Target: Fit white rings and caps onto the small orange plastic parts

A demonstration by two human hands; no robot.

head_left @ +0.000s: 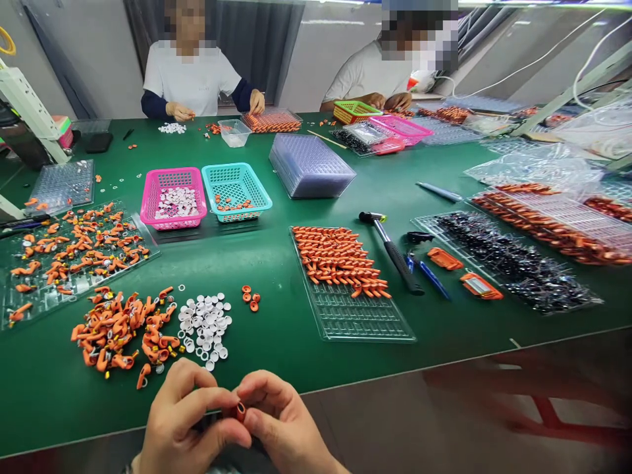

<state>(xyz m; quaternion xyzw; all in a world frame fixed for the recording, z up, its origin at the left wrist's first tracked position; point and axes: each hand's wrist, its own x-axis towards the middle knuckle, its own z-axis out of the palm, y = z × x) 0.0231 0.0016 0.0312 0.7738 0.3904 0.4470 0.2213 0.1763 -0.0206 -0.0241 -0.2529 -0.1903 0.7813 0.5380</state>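
Note:
At the table's front edge, my left hand (190, 418) and my right hand (284, 418) meet, fingertips pinched around one small orange earbud shell (240, 412). Its dark oval opening faces up; the rest is hidden by the fingers. Just beyond my left hand lies a pile of orange earbud pieces (123, 326) with gold-coloured bits and rings. Beside that pile, white round caps (205, 322) are spread on the green table (276, 355). A few small orange cups (251, 297) lie apart, to the right of the caps.
A clear tray (363, 322) holds rows of orange earbud parts. A hammer (392, 253) lies right of it, near a tray of black wired parts (513, 257). Pink (172, 224) and blue (237, 216) baskets and stacked trays (312, 168) stand farther back. Two people work across the table.

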